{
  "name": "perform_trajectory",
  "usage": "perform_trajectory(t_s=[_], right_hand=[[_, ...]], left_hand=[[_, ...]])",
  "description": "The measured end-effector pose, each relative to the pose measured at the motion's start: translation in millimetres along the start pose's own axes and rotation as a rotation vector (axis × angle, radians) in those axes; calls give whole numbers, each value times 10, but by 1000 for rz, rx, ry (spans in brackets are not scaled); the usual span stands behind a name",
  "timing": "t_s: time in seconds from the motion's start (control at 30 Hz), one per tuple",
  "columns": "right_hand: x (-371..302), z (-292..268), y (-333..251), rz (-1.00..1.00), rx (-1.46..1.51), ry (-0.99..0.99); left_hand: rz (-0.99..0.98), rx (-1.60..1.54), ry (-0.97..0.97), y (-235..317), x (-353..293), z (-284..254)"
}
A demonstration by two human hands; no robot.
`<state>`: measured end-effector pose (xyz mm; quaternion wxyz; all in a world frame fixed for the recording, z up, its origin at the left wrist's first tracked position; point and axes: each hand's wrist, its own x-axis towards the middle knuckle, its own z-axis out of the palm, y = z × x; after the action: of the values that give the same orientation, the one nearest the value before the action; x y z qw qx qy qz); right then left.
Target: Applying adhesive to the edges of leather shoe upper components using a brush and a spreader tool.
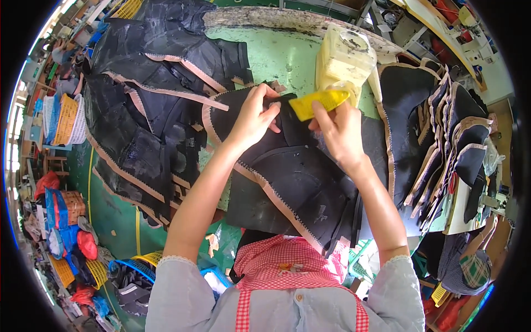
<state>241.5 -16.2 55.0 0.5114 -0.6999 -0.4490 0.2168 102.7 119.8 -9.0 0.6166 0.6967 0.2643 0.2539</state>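
Note:
My left hand [255, 117] is closed, its thumb and fingers pinching near the top edge of a black sheet-like piece [298, 169] with a pinkish zigzag-edged trim. My right hand [340, 130] grips a flat yellow tool [319, 105], possibly a scraper or spreader; its working end is not clear. That tool is just in front of a cloudy yellowish plastic container [344, 58], which is cut open and stained. The black piece lies on the green work table [271, 52], on top of other dark pieces.
Overlapping black trimmed pieces [133, 110] cover the table's left side. A fanned stack of similar pieces [437, 138] lies at the right. Baskets [66, 119] and a blue-rimmed basket [133, 271] with dark pieces stand at the left. Another person [464, 265] is partly visible at lower right.

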Motion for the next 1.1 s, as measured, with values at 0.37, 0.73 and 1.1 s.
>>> perform_trajectory(t_s=[0.37,0.73,1.1], right_hand=[[-472,-314,19,67,-225,-192],[-333,-258,-93,158,-80,-142],[31,-123,22,3,79,38]], left_hand=[[29,-35,-2,4,-9,-14],[13,-49,-20,-2,8,-18],[6,-67,-42,-44,-10,-36]])
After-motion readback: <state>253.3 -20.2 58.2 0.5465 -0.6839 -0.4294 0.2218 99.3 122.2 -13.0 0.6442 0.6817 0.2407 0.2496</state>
